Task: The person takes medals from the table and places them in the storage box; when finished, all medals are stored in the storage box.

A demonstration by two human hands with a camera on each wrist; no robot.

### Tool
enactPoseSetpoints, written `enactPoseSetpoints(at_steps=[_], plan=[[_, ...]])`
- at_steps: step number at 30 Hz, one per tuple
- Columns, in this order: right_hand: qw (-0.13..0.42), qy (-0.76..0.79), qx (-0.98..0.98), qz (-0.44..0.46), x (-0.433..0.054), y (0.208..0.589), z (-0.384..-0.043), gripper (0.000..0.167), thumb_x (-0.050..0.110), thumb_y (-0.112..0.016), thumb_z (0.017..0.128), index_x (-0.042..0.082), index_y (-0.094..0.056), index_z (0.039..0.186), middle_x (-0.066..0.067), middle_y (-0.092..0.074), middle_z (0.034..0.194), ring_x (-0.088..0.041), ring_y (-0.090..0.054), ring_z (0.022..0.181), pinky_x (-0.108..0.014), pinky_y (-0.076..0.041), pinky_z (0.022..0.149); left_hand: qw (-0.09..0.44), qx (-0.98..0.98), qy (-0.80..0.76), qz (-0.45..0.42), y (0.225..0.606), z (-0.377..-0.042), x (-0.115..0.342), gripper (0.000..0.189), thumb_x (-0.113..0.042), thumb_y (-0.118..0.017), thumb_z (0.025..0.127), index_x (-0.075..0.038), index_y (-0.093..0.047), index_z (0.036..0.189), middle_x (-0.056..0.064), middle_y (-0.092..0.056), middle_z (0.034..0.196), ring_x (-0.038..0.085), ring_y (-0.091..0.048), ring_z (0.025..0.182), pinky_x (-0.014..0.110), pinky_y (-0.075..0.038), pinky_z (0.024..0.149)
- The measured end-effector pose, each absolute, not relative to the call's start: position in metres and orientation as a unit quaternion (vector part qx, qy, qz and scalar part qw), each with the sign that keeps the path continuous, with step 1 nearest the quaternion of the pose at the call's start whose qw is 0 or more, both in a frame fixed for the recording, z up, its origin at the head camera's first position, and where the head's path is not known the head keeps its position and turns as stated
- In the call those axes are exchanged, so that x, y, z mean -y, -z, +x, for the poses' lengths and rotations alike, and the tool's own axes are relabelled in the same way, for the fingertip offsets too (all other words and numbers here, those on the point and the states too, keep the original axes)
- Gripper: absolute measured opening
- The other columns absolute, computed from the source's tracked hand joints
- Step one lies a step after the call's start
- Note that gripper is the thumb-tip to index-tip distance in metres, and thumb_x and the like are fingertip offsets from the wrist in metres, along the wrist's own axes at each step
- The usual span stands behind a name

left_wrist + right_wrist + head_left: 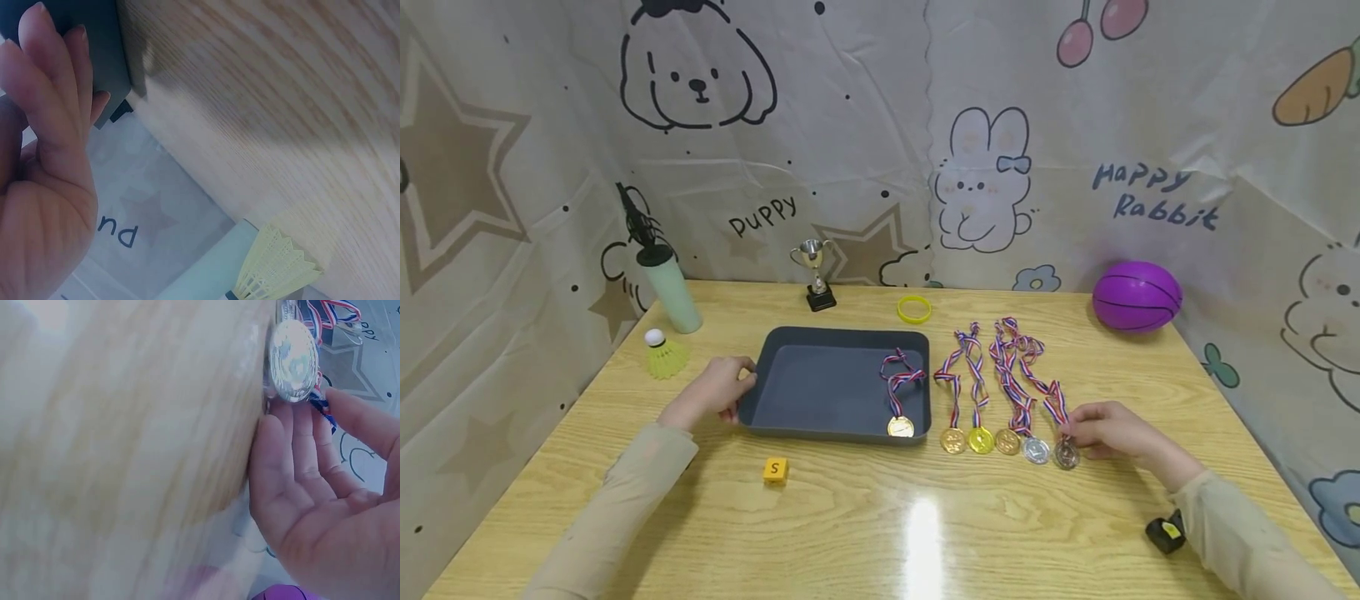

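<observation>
A dark grey tray (831, 432) lies on the table, with a gold medal (900, 427) on a striped ribbon inside it at the right. My left hand (724, 387) holds the tray's left edge; in the left wrist view its fingers (53, 75) lie along the dark side wall. Right of the tray several medals lie in a row, among them a bright gold medal (981, 440) and a silver medal (1036, 450). At the row's right end, my right hand (1108, 433) pinches the ribbon just above a dark silvery medal (1066, 454), seen close up as a shiny medal (294, 362).
A yellow cube (776, 471) sits in front of the tray. Behind are a trophy (815, 271), a yellow wristband (914, 310) and a purple ball (1137, 297). A shuttlecock (666, 357) and green bottle (672, 292) stand at left; a black tape measure (1165, 533) lies by the right sleeve.
</observation>
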State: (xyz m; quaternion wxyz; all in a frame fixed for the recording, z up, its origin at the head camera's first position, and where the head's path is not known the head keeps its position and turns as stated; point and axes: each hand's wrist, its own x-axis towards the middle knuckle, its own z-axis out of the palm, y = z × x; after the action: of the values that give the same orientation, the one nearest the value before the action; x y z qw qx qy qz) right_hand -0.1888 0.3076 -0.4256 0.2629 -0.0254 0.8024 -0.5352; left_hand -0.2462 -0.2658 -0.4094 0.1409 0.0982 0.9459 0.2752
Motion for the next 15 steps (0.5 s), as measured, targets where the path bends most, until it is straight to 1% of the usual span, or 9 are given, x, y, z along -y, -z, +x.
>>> enactPoseSetpoints(at_steps=[3,6,10,13,15], plan=[[0.267,0.56,-0.783,-0.032,-0.308,0.423,-0.189,0.01,0.013,-0.059,0.093,0.005,-0.059,0.098,0.005,-0.065,0.086,-0.008,-0.064,0.078,-0.025,-0.058,0.072,0.14,-0.946,-0.277,0.097,0.41,-0.247,0.266,0.033,-0.011,-0.043,0.101,0.01,-0.048,0.126,0.009,-0.057,0.05,0.012,-0.057,0.036,0.032,-0.052,0.04],[0.258,0.577,-0.774,-0.035,-0.309,0.421,-0.189,0.011,0.011,-0.056,0.095,0.003,-0.056,0.101,0.003,-0.064,0.087,-0.009,-0.064,0.078,-0.027,-0.059,0.075,0.136,-0.947,-0.275,0.098,0.411,-0.248,0.266,0.033,-0.011,-0.044,0.101,0.01,-0.049,0.125,0.007,-0.058,0.048,0.012,-0.057,0.035,0.032,-0.051,0.039],[0.23,0.584,-0.778,-0.035,-0.309,0.417,-0.19,0.011,0.011,-0.054,0.096,0.002,-0.057,0.103,0.003,-0.062,0.086,-0.009,-0.064,0.076,-0.027,-0.059,0.073,0.135,-0.947,-0.272,0.102,0.411,-0.249,0.266,0.033,-0.011,-0.044,0.101,0.011,-0.048,0.126,0.006,-0.057,0.046,0.012,-0.056,0.034,0.032,-0.051,0.038],[0.214,0.586,-0.781,-0.029,-0.308,0.415,-0.192,0.011,0.012,-0.054,0.097,0.003,-0.057,0.102,0.005,-0.064,0.086,-0.009,-0.066,0.077,-0.026,-0.059,0.071,0.135,-0.947,-0.273,0.103,0.412,-0.249,0.266,0.034,-0.01,-0.043,0.101,0.012,-0.048,0.126,0.006,-0.057,0.046,0.012,-0.056,0.034,0.032,-0.051,0.038],[0.21,0.588,-0.781,-0.021,-0.307,0.413,-0.193,0.009,0.013,-0.054,0.097,0.006,-0.057,0.101,0.007,-0.066,0.086,-0.009,-0.067,0.077,-0.026,-0.059,0.071,0.136,-0.947,-0.274,0.101,0.412,-0.248,0.266,0.033,-0.01,-0.043,0.1,0.011,-0.048,0.125,0.006,-0.057,0.046,0.012,-0.056,0.034,0.031,-0.051,0.038]])
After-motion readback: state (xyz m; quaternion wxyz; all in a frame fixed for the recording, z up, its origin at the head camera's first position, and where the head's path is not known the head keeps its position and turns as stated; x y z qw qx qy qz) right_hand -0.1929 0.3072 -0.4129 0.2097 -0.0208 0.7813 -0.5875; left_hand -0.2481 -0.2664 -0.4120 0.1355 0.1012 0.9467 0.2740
